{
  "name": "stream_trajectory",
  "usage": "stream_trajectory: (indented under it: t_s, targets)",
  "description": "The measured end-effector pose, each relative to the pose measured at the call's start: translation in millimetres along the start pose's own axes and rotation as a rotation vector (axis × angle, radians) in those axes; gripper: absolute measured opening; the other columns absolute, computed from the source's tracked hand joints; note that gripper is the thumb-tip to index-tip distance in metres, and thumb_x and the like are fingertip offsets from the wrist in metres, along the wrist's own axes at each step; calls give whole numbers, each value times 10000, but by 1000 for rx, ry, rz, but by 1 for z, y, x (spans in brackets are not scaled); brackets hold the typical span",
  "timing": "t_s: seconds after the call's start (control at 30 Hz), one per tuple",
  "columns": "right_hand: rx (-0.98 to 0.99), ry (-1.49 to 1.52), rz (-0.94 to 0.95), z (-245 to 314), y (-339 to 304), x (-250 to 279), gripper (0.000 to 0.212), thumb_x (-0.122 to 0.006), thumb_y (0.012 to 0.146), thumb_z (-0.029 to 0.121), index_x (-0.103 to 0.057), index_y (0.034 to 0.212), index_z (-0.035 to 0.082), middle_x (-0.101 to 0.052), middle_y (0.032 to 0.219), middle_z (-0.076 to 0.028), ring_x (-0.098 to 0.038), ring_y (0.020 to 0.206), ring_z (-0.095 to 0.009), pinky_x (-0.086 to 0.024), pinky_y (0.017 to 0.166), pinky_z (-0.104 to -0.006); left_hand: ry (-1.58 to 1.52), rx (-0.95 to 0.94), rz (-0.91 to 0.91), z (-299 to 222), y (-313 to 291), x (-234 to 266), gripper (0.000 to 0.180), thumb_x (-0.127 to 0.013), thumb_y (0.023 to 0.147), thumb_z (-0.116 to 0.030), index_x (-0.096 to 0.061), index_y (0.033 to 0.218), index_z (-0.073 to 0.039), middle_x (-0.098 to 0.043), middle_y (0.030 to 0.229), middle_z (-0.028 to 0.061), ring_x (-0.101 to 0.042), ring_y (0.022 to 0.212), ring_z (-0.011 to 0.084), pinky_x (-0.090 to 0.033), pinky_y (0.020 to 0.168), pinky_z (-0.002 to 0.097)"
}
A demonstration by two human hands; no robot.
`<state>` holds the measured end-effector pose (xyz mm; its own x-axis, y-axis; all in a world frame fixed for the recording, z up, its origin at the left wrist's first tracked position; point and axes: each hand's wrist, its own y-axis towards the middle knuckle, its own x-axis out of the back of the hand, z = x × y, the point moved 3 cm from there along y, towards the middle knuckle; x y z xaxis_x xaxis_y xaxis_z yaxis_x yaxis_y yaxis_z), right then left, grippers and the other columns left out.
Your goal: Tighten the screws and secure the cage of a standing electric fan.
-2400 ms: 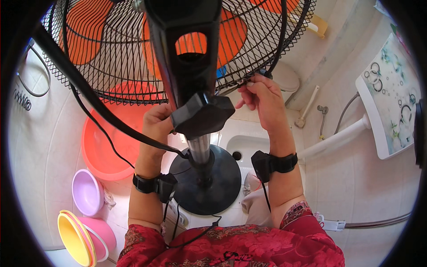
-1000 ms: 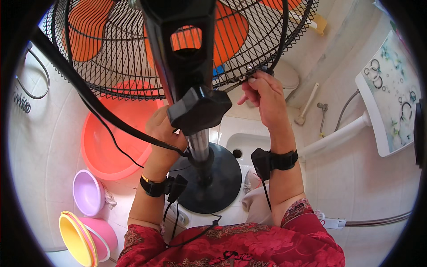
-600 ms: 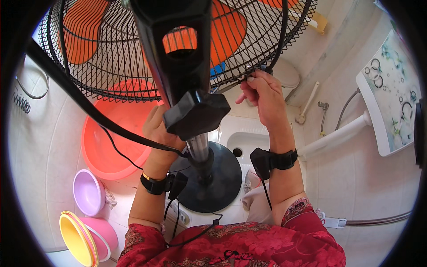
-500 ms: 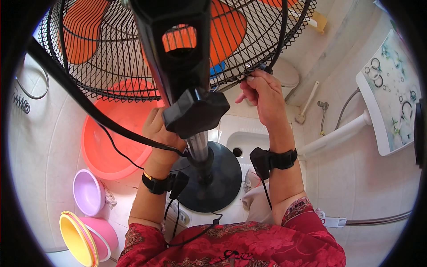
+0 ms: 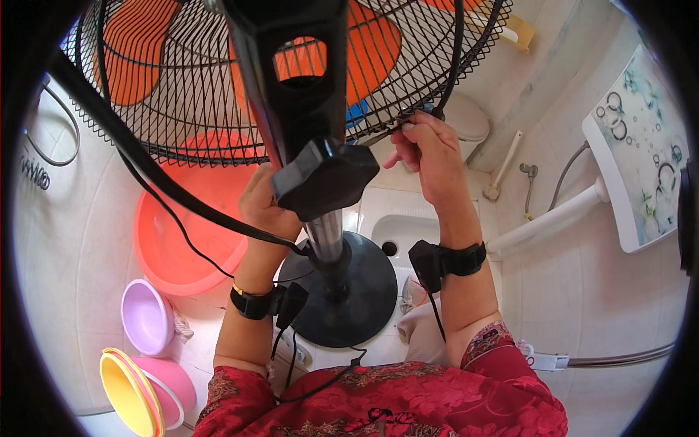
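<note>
A black pedestal fan stands in front of me, with orange blades behind its wire cage. Its black neck carries a large knob, above a short metal pole and a round base. My left hand is closed against the neck, close behind the knob; its fingertips are partly hidden. At the cage's lower right rim, my right hand pinches the edge between thumb and forefinger, the other fingers loosely curled. A black cable crosses in front of my left wrist.
On the left sit a big coral basin, a purple basin and a pink bucket with a yellow one. Beyond the base is a white squat toilet. A patterned white panel juts out at right.
The fan's neck and knob have shifted slightly right, and the cage has tilted a little. The thin cable on the left hangs differently. Both hands stay in nearly the same places.
</note>
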<state>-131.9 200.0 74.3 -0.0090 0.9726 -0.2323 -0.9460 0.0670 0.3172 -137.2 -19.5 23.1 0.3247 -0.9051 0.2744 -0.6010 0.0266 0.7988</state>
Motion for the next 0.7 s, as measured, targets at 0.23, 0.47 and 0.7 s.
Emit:
stream_trajectory:
  t_s: [0.23,0.47,0.7]
  targets:
    - [-19,-19,-36,5,-1,-5,164,-430,799,76,-546,746,-28,-446,556,-13,-351,449,-66,-483,500,-276,-580,540,183,-10,14,17,302,-708,661,-18,-561,922,23,-569,797,21,-571,824,124,-439,703,231]
    - [-23,-27,-50,5,-2,-8,157,-427,783,70,-547,745,-24,-435,517,-4,-310,404,-60,-482,504,-286,-398,511,188,27,-1,8,209,-719,635,-68,-600,790,6,-553,655,21,-536,605,120,-402,518,243]
    - [-33,-8,-9,0,-2,-3,173,-432,816,75,-563,799,-36,-474,602,-13,-395,498,-64,-477,494,-260,182,-222,-75,6,3,-3,169,-704,613,-94,-617,741,-25,-496,628,94,-448,492,233,-345,475,274]
